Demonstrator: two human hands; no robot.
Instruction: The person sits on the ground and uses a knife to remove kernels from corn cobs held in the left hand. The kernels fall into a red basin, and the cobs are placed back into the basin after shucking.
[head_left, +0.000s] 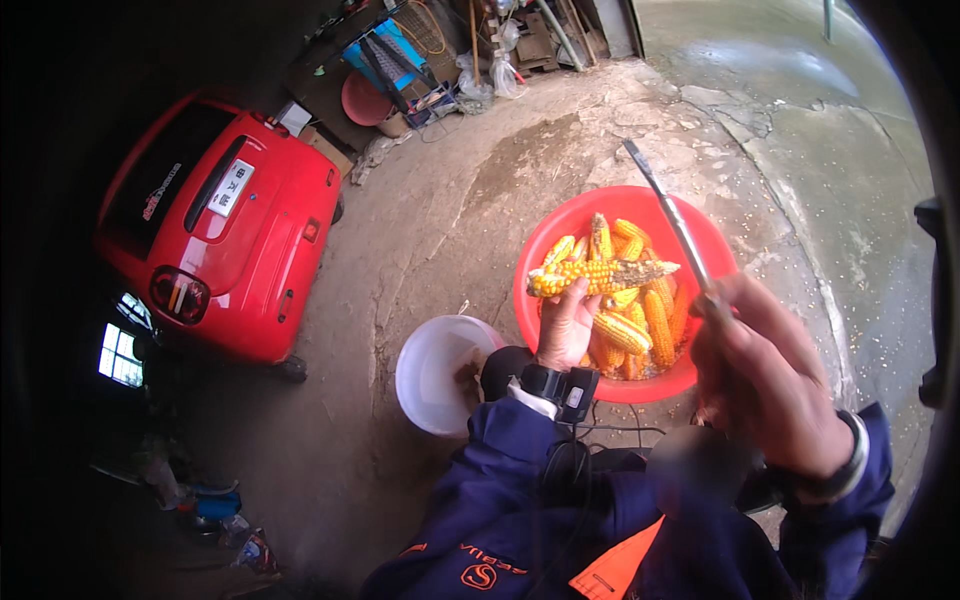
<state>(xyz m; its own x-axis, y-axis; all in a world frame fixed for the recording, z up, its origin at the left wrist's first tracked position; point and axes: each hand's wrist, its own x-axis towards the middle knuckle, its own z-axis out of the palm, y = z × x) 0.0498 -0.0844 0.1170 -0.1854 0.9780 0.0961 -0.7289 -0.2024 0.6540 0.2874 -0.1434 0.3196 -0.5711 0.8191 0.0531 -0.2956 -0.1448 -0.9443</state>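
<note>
My left hand (566, 326) grips a corn cob (592, 277) crosswise, thumb on its near side. Yellow kernels cover its left part, while the right end is dark and partly bare. Raised at the right, my right hand (772, 375) is closed around a metal rod-like tool (675, 217) with a flattened tip pointing up and away. The tool's tip is apart from the cob. Beneath both hands stands a red plastic basin (600, 201) holding several yellow corn cobs (622, 332) and loose kernels. The tool's lower end is hidden in my fist.
A white bucket (420, 375) stands left of the basin. A red car (247, 225) is parked farther left. Along the back are a reddish basin (366, 97), a blue crate (386, 49) and plastic bags (504, 75). Cables (622, 427) run near my lap. Kernels are scattered on the concrete floor (795, 277).
</note>
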